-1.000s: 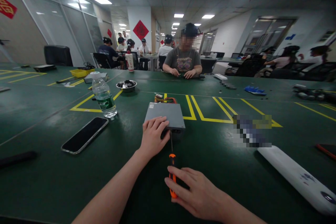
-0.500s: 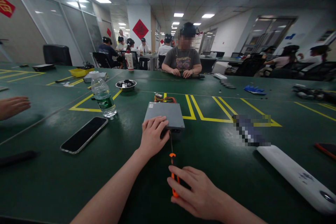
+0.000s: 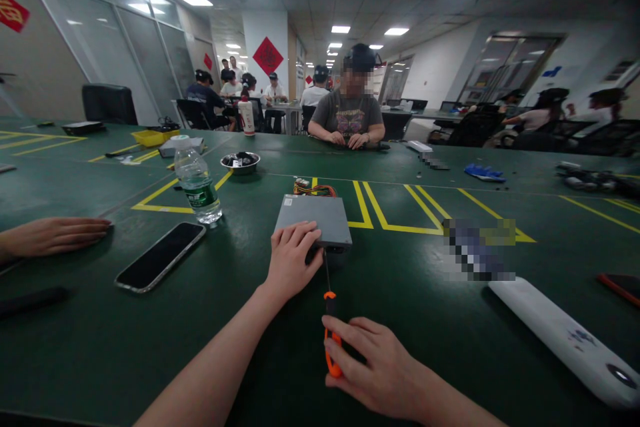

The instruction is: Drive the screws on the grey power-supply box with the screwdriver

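Note:
A grey metal box lies on the green table, with coloured wires at its far end. My left hand rests on the box's near left corner, fingers curled over the edge. My right hand is closed round the orange handle of a screwdriver. The screwdriver's thin shaft points at the box's near face.
A phone lies face up to the left, beside a water bottle. Another person's hand lies flat at the left edge. A small metal bowl stands behind the bottle. A long white object lies at right. A person sits opposite.
Another person's hand has come in from the left edge and now lies flat on the table. My own hands and the screwdriver have hardly moved.

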`<action>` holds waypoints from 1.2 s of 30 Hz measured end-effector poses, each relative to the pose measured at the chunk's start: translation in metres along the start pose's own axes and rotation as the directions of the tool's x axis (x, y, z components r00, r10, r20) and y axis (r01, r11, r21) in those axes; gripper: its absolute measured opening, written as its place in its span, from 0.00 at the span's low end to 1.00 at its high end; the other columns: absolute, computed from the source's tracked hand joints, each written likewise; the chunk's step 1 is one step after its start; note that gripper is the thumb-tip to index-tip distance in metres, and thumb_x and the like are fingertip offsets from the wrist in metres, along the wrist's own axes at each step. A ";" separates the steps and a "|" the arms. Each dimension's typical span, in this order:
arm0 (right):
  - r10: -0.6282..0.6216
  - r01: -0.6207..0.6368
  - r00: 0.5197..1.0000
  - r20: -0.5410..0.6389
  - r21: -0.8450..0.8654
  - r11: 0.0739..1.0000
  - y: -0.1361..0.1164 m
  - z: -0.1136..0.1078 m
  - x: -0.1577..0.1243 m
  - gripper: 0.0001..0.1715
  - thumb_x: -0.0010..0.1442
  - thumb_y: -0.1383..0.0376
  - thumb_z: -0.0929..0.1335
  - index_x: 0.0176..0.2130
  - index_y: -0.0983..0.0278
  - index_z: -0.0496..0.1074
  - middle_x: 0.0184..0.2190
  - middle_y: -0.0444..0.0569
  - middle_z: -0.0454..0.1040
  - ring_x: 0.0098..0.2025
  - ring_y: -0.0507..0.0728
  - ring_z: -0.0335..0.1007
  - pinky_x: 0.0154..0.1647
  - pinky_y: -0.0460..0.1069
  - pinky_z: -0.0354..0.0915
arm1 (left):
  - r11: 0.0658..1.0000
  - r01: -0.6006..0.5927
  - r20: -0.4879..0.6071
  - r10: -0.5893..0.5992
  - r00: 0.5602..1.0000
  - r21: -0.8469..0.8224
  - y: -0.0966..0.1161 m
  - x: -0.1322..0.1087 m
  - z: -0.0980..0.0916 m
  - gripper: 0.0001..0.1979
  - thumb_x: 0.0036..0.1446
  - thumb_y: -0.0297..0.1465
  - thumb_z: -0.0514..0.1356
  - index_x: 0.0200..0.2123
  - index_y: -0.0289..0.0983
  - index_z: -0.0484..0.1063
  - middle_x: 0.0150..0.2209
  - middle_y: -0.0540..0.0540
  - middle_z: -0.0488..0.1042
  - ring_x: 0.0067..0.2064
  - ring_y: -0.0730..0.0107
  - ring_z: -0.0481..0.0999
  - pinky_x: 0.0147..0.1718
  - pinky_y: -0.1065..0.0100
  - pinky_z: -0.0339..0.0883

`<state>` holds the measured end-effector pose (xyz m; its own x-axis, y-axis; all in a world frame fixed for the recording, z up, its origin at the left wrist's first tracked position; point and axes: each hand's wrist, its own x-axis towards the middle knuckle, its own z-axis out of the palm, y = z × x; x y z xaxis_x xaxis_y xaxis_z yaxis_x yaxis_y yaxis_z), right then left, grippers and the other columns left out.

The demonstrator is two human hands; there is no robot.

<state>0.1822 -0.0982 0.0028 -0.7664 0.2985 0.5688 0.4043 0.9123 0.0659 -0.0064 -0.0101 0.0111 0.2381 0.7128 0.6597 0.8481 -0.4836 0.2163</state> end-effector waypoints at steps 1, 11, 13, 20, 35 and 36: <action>-0.011 0.011 0.999 -0.037 0.000 1.000 0.001 0.001 -0.001 0.11 0.64 0.63 0.61 0.40 0.68 0.68 0.44 0.61 0.73 0.37 0.55 0.73 0.39 0.49 0.69 | 1.000 -0.001 0.000 0.001 1.000 0.000 0.000 0.000 0.000 0.12 0.56 0.32 0.56 0.45 0.44 0.67 0.52 0.49 0.70 0.54 0.60 0.64 0.49 0.56 0.52; 0.047 -0.050 0.989 0.143 0.019 0.999 -0.001 -0.003 0.004 0.15 0.63 0.62 0.62 0.48 0.65 0.66 0.46 0.58 0.72 0.39 0.57 0.73 0.38 0.51 0.70 | 1.000 0.005 0.002 -0.005 1.000 0.007 0.001 0.001 0.000 0.12 0.56 0.33 0.56 0.45 0.44 0.67 0.52 0.48 0.70 0.54 0.60 0.64 0.49 0.55 0.53; 0.014 -0.015 0.999 0.042 0.003 1.000 -0.001 -0.002 0.002 0.12 0.63 0.64 0.61 0.44 0.67 0.68 0.44 0.60 0.73 0.38 0.56 0.74 0.38 0.50 0.69 | 1.000 0.005 0.001 -0.005 1.000 0.008 0.001 0.000 0.000 0.12 0.56 0.33 0.56 0.45 0.43 0.67 0.52 0.48 0.70 0.54 0.60 0.64 0.49 0.56 0.53; 0.036 -0.038 0.998 0.049 0.042 0.998 0.001 0.002 -0.001 0.18 0.64 0.57 0.61 0.42 0.70 0.67 0.46 0.61 0.72 0.40 0.58 0.73 0.39 0.50 0.70 | 1.000 -0.002 -0.010 0.002 1.000 0.009 0.001 0.000 0.000 0.12 0.56 0.33 0.56 0.44 0.43 0.67 0.52 0.49 0.70 0.54 0.61 0.65 0.50 0.56 0.52; 0.055 -0.061 0.990 0.131 0.043 0.997 0.000 -0.001 0.002 0.18 0.64 0.58 0.60 0.47 0.69 0.66 0.49 0.58 0.71 0.41 0.57 0.72 0.41 0.49 0.68 | 1.000 -0.009 -0.028 0.010 1.000 0.009 0.001 0.000 0.001 0.12 0.56 0.32 0.56 0.44 0.43 0.67 0.51 0.48 0.70 0.53 0.60 0.65 0.49 0.56 0.52; 0.055 -0.063 0.983 0.175 0.038 0.997 -0.001 -0.002 0.003 0.19 0.64 0.60 0.61 0.50 0.68 0.64 0.49 0.58 0.70 0.42 0.57 0.72 0.42 0.49 0.68 | 1.000 -0.008 -0.028 0.008 1.000 0.010 0.000 0.000 0.001 0.12 0.56 0.32 0.56 0.44 0.43 0.67 0.51 0.48 0.70 0.53 0.60 0.65 0.49 0.56 0.52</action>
<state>0.1805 -0.0985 0.0061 -0.8182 0.3930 0.4196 0.4324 0.9017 -0.0015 -0.0057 -0.0101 0.0103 0.2322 0.6943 0.6812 0.8507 -0.4845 0.2039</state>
